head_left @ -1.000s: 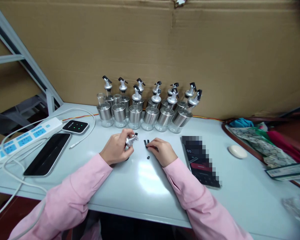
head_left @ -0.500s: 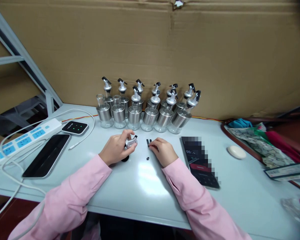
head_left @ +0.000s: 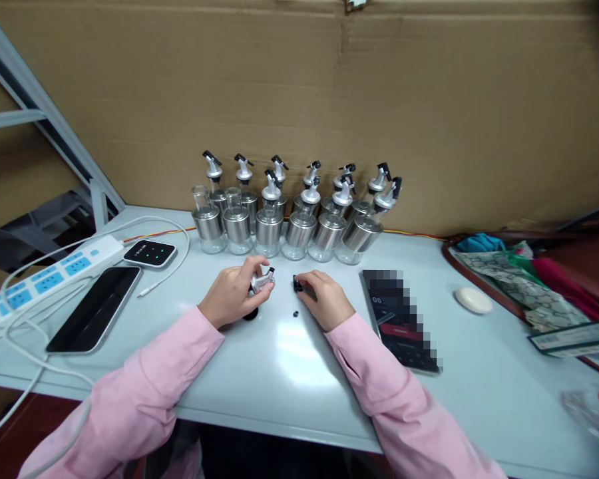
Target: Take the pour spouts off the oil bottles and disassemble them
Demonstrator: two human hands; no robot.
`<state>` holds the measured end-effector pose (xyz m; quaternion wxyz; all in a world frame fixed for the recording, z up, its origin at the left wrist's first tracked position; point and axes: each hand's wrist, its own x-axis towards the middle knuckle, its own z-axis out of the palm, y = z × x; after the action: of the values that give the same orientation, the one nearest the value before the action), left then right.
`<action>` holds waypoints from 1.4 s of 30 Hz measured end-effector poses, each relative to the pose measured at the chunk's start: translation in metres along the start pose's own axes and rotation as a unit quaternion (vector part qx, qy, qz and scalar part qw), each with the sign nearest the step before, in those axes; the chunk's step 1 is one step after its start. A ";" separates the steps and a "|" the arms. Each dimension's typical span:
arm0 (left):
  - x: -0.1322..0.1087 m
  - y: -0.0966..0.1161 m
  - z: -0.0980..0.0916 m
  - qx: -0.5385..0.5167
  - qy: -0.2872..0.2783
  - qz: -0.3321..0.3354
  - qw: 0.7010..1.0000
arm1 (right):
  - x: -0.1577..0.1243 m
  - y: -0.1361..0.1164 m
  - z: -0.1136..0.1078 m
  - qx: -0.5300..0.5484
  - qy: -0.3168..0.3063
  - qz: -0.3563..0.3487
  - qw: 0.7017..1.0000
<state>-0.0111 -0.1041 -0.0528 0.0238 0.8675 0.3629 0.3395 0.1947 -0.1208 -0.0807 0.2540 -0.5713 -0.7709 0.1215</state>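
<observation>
My left hand (head_left: 235, 293) is closed around a silver pourer spout (head_left: 262, 282) with a dark tip, held just above the table. Partly under that hand lies a round black piece (head_left: 251, 315). My right hand (head_left: 328, 301) pinches a small black lever piece (head_left: 297, 285) at its fingertips, close to the tabletop; its exact outline is partly hidden by the fingers. Between the hands, nearer me, sits a tiny black cap (head_left: 295, 313). Behind them stand several glass bottles (head_left: 268, 229) in steel sleeves, most with silver and black pourers; two at the front left have bare necks.
A phone (head_left: 399, 322) lies right of my right hand, beyond it a white oval object (head_left: 473, 300) and a cloth bag (head_left: 514, 279). At left are a power strip (head_left: 44, 283), a dark phone (head_left: 94, 309), a small display box (head_left: 150, 253) and white cables. Cardboard (head_left: 299, 86) stands behind.
My right fingers have closed on the black piece, which looks turned from where two dark strips lay at the fingertips. My left hand stays nearly still with the pourer spout.
</observation>
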 end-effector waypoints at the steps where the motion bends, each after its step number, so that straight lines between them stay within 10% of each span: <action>1: 0.000 0.000 0.000 0.003 0.000 0.001 1.000 | 0.000 -0.001 0.000 -0.003 -0.004 -0.001 1.000; 21: 0.002 0.001 -0.001 -0.021 -0.043 0.000 0.999 | -0.002 -0.004 -0.002 -0.018 -0.016 -0.021 0.999; 42: 0.002 0.010 0.006 -0.125 -0.096 0.055 0.986 | -0.003 -0.022 -0.010 0.103 0.137 -0.173 0.970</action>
<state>-0.0007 -0.1089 -0.0538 0.1484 0.9050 0.2647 0.2981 0.1823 -0.1322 -0.0625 0.4323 -0.4112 -0.7990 0.0748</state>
